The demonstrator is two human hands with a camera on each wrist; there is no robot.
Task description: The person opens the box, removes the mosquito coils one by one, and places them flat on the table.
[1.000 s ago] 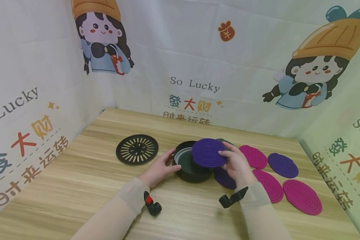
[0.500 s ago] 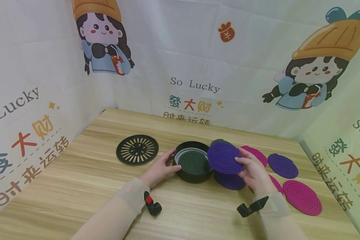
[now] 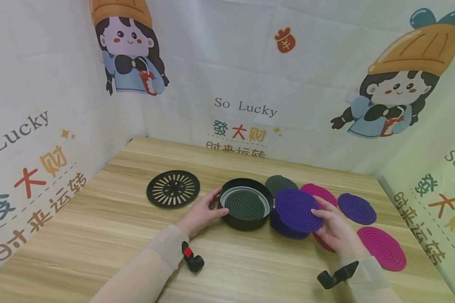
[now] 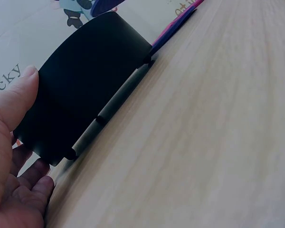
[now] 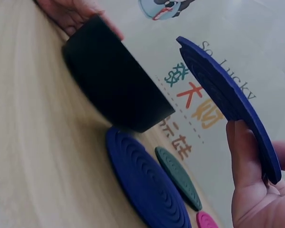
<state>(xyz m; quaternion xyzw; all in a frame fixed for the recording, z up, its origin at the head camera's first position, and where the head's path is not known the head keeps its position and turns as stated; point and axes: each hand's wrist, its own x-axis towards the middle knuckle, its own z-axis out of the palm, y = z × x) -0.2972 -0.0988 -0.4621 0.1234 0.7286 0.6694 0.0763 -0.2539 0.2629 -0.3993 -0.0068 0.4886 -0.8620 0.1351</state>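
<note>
My left hand [image 3: 202, 214] grips the left side of a round black mosquito coil holder [image 3: 245, 225], thumb at the rim and fingers round the far side. A dark green mosquito coil [image 3: 245, 204] lies inside it, ringed by a pale grey band. To the right, my right hand [image 3: 335, 229] pinches a purple mosquito coil [image 5: 228, 102] by its edge, thumb on one face. In the right wrist view this coil is up off the table, tilted. Below it another purple coil [image 5: 147, 180] lies flat beside the holder.
A black slotted lid [image 3: 173, 189] lies left of the holder. A second green coil [image 3: 280, 185] is behind on the right. Further right are pink coils [image 3: 382, 248], one partly hidden by my right hand, and a purple coil [image 3: 357, 208]. Printed cloth [image 3: 197, 71] encloses the table.
My right hand has carried the purple coil rightward and down, from over the holder to above the purple coil on the table. The holder's inside is uncovered; my left hand stays put.
</note>
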